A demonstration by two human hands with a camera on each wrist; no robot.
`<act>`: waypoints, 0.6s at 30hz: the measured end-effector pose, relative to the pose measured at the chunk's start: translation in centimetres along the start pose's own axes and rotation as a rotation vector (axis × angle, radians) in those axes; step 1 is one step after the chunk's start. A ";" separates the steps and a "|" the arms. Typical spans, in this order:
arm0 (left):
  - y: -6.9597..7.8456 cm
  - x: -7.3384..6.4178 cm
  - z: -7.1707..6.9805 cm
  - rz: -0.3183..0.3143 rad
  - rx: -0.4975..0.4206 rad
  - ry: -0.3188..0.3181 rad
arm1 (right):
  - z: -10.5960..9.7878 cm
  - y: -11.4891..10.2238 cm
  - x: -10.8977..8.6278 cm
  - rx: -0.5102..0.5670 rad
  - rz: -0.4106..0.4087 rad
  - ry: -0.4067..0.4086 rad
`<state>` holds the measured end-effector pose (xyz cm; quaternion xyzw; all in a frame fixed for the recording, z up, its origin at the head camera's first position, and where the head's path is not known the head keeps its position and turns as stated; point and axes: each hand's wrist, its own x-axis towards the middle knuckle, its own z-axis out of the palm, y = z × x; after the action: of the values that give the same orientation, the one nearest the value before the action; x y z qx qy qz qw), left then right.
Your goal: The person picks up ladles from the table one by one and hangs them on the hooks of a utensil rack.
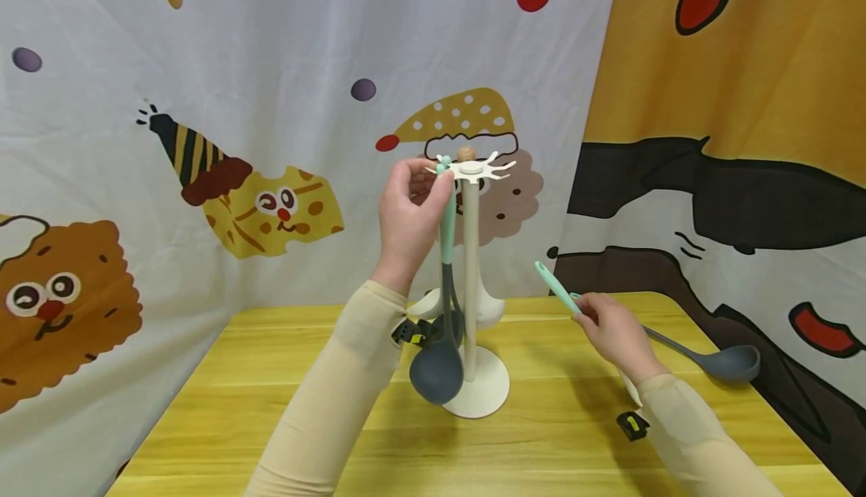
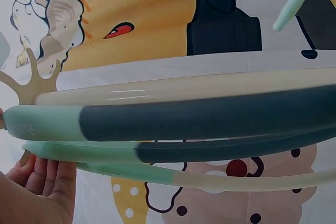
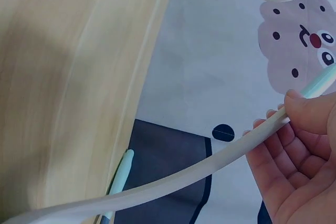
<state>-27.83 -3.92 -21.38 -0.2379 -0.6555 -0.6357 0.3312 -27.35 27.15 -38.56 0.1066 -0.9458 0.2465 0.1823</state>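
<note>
A cream utensil stand (image 1: 471,279) with a pronged top stands upright on the table. My left hand (image 1: 413,215) is at its top, fingertips and thumb pinching the mint handle end of a dark grey ladle (image 1: 436,373) that hangs down along the pole. A second mint-and-grey handle (image 2: 105,151) and a mint-and-cream one (image 2: 126,171) run beside it in the left wrist view. Lower right, my right hand (image 1: 617,331) grips a kitchen utensil with a mint handle (image 1: 555,283) and a curved cream shaft (image 3: 199,170). That utensil's head is hidden.
Another dark grey ladle (image 1: 731,364) lies at the right of the wooden table (image 1: 284,407), beyond my right hand. White utensil heads (image 1: 490,309) hang behind the pole. A printed cloth (image 1: 304,46) backs the table.
</note>
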 end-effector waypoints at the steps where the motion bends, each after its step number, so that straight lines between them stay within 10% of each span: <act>1: 0.0 0.0 0.0 0.000 0.001 0.000 | 0.0 0.0 0.1 0.006 -0.001 0.011; 18: 0.1 -0.1 -0.1 0.005 0.009 -0.004 | -0.3 -0.9 0.7 0.094 -0.050 0.100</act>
<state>-27.71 -3.96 -21.36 -0.2394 -0.6583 -0.6315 0.3325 -27.59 26.45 -37.64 0.1260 -0.9200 0.2911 0.2303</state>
